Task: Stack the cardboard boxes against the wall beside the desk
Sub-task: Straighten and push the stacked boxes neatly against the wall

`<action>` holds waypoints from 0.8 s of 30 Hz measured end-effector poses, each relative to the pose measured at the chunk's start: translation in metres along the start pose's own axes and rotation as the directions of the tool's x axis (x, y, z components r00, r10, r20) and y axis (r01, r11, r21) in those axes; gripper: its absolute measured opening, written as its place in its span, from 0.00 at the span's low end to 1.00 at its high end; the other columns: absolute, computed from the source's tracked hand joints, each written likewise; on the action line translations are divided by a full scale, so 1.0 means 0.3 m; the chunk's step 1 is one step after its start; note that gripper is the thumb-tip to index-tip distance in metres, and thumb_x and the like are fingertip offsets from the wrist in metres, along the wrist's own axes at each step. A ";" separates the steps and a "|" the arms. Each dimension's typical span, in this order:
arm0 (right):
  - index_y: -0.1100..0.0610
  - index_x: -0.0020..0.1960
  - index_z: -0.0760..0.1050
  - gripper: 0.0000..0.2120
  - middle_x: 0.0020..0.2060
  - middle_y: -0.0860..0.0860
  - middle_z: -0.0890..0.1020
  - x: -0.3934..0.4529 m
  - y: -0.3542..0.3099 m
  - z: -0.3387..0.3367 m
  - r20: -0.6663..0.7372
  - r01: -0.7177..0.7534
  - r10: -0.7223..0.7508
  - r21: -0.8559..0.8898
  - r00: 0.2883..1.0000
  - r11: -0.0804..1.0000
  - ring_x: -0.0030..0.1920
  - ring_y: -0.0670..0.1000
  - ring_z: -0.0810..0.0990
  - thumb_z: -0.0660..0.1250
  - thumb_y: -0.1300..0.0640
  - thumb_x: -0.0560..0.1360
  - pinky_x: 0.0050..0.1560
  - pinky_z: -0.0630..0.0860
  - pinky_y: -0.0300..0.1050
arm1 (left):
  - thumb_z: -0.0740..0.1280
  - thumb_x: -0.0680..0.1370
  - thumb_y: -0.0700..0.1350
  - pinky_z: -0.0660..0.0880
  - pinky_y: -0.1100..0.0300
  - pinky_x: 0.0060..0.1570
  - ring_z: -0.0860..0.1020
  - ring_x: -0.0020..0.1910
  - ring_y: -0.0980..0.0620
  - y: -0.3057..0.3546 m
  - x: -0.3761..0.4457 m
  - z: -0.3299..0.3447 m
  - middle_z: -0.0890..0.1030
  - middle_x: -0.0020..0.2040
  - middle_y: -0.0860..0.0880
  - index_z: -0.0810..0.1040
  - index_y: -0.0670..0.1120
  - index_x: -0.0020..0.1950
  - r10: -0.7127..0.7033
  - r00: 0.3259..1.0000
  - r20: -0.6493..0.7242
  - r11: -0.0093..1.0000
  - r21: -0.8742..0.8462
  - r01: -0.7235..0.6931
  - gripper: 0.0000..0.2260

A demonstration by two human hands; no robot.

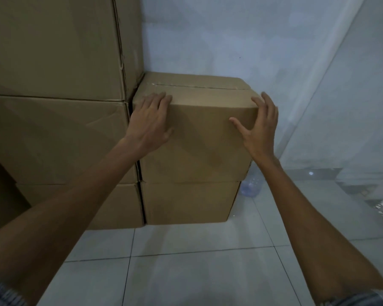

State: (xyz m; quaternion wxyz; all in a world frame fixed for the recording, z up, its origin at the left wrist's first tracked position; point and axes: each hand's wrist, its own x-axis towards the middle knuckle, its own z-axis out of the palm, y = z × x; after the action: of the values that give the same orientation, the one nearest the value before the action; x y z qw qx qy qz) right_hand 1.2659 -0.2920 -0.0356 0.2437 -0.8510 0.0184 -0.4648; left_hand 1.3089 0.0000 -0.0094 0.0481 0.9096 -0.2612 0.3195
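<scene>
Top box [208, 133] being seated on lower box [186, 202]: left hand [150, 122] and right hand [259, 127] spread flat on its front corners; a squaring push against the wall [230, 40] is judged next

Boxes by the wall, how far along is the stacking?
Done: a taller stack stands on the left, and beside it a bottom box sits on the tiled floor against the wall. In hand: the top box rests on that bottom box, with the left hand and right hand flat on its front corners, apparently squaring it up. Left: no loose boxes are visible here.
</scene>
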 end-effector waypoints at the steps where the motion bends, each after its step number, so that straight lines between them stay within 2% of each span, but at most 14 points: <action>1: 0.55 0.73 0.64 0.38 0.75 0.53 0.62 -0.015 0.009 -0.004 -0.016 -0.051 0.052 0.036 0.999 0.998 0.74 0.52 0.59 0.69 0.35 0.72 0.76 0.56 0.57 | 0.73 0.70 0.53 0.59 0.45 0.73 0.65 0.72 0.39 0.002 0.000 -0.001 0.67 0.72 0.39 0.62 0.41 0.74 -0.002 1.000 0.001 1.000 0.000 0.002 0.38; 4: 0.54 0.76 0.59 0.41 0.77 0.53 0.58 -0.040 0.038 -0.009 0.038 -0.150 0.146 0.119 0.988 0.982 0.76 0.52 0.57 0.71 0.37 0.72 0.76 0.59 0.50 | 0.73 0.69 0.53 0.60 0.45 0.73 0.66 0.71 0.39 0.003 -0.002 -0.004 0.68 0.72 0.40 0.63 0.41 0.74 0.003 1.000 0.010 1.000 0.012 -0.003 0.38; 7: 0.54 0.77 0.59 0.40 0.77 0.53 0.56 -0.038 0.042 -0.007 0.061 -0.144 0.136 0.141 0.989 0.980 0.76 0.51 0.56 0.72 0.41 0.73 0.73 0.58 0.43 | 0.74 0.68 0.53 0.61 0.46 0.72 0.66 0.70 0.40 0.001 -0.009 -0.010 0.68 0.72 0.40 0.63 0.42 0.74 0.007 1.000 0.014 1.000 0.019 -0.007 0.39; 11: 0.54 0.76 0.60 0.40 0.76 0.54 0.55 -0.035 0.031 -0.001 0.067 -0.147 0.138 0.167 0.988 0.975 0.76 0.52 0.56 0.74 0.42 0.71 0.73 0.59 0.44 | 0.74 0.68 0.53 0.62 0.46 0.71 0.67 0.70 0.40 0.000 -0.017 -0.014 0.69 0.71 0.41 0.63 0.42 0.74 0.014 1.000 0.012 1.000 0.006 -0.014 0.39; 15: 0.49 0.76 0.59 0.41 0.76 0.53 0.52 -0.017 0.036 -0.003 0.138 -0.216 0.188 0.232 0.972 0.948 0.75 0.53 0.58 0.75 0.42 0.69 0.72 0.63 0.45 | 0.74 0.67 0.55 0.63 0.46 0.71 0.67 0.70 0.41 0.002 -0.027 -0.021 0.69 0.71 0.41 0.64 0.42 0.74 -0.003 1.000 0.007 0.999 -0.051 0.003 0.39; 20: 0.48 0.73 0.62 0.40 0.71 0.53 0.61 -0.014 0.035 -0.010 0.156 -0.258 0.222 0.265 0.962 0.929 0.66 0.46 0.64 0.77 0.43 0.68 0.65 0.66 0.42 | 0.74 0.67 0.52 0.62 0.47 0.73 0.66 0.71 0.41 -0.010 -0.037 -0.022 0.68 0.72 0.42 0.63 0.42 0.74 0.015 1.000 0.024 0.997 -0.075 -0.013 0.39; 24: 0.44 0.70 0.64 0.38 0.69 0.50 0.64 -0.018 0.025 -0.010 0.136 -0.272 0.242 0.290 0.961 0.918 0.65 0.45 0.66 0.77 0.41 0.66 0.64 0.67 0.43 | 0.74 0.68 0.41 0.63 0.49 0.73 0.65 0.71 0.42 -0.042 -0.040 -0.021 0.67 0.72 0.43 0.61 0.43 0.75 0.056 0.998 0.039 0.998 -0.031 -0.055 0.39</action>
State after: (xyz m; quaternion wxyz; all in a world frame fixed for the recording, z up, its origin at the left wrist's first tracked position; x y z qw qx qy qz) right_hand 1.2619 -0.2985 -0.0418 0.4319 -0.8149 0.0460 -0.3838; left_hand 1.3039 0.0178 -0.0106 0.0476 0.9074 -0.2919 0.2985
